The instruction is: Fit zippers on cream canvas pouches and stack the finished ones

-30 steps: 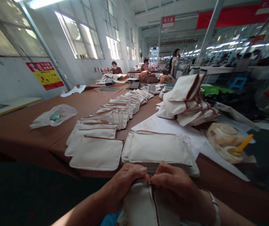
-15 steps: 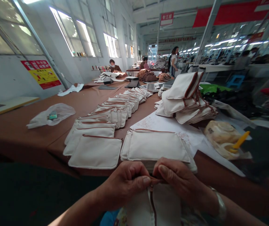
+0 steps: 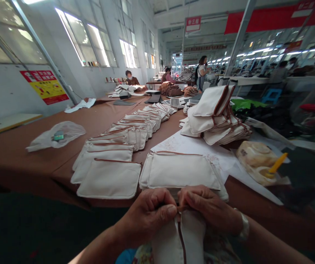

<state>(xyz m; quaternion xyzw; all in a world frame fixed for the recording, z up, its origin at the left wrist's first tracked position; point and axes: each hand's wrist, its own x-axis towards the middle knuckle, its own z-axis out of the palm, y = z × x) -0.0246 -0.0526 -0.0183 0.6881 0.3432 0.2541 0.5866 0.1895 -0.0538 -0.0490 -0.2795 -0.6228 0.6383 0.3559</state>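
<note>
A white fabric pouch point(image 3: 168, 242) with a brown zipper hangs below my two hands at the near edge of the table. My left hand point(image 3: 154, 209) pinches its brown-edged top at the zipper's end, thumb on top. Close beside it, my right hand point(image 3: 207, 207) has its fingers curled on the same edge. The fingertips hide part of that edge. Just beyond lies a pile of white pouches point(image 3: 183, 170) with brown zipper trim, and to its left a single white pouch point(image 3: 110, 179) fronts a long overlapping row.
A tall leaning stack of pouches point(image 3: 207, 102) stands at the right on white paper point(image 3: 171, 141). Nearby sits a plastic-wrapped tub point(image 3: 256, 157) with a yellow handle. A plastic bag point(image 3: 69, 132) lies on the brown table point(image 3: 44, 161). Other people work far back.
My right hand has shifted slightly left, its wrist turning, and the held pouch now looks narrower and more folded. The left hand keeps its pinch. The view has moved a little.
</note>
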